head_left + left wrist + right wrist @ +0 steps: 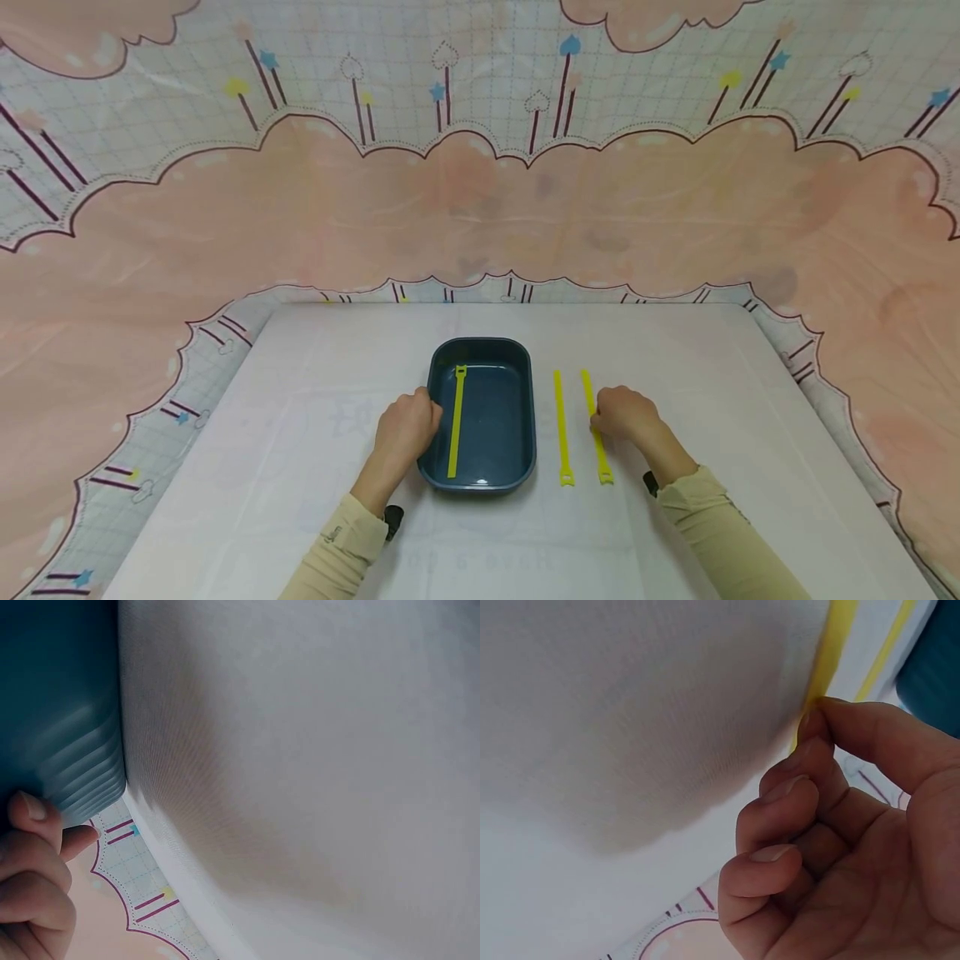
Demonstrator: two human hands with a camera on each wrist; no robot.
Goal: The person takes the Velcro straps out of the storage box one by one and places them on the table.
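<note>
A dark blue rectangular tray (498,429) stands on the table, with one yellow cable tie (456,425) lying lengthwise along its left side. My left hand (408,425) grips the tray's left rim; in the left wrist view its curled fingers (37,877) are against the tray's ribbed outer wall (82,765). Right of the tray, a second yellow cable tie (562,429) lies on the table, its slotted head toward me. Further right, my right hand (628,414) pinches a third yellow cable tie (604,467) near its middle, between thumb and forefinger, as the right wrist view shows.
White cloth covers the table (300,467). Behind it and at its sides hangs a peach and white patterned curtain (480,217). A dark band shows at each wrist, below the beige sleeves (345,533).
</note>
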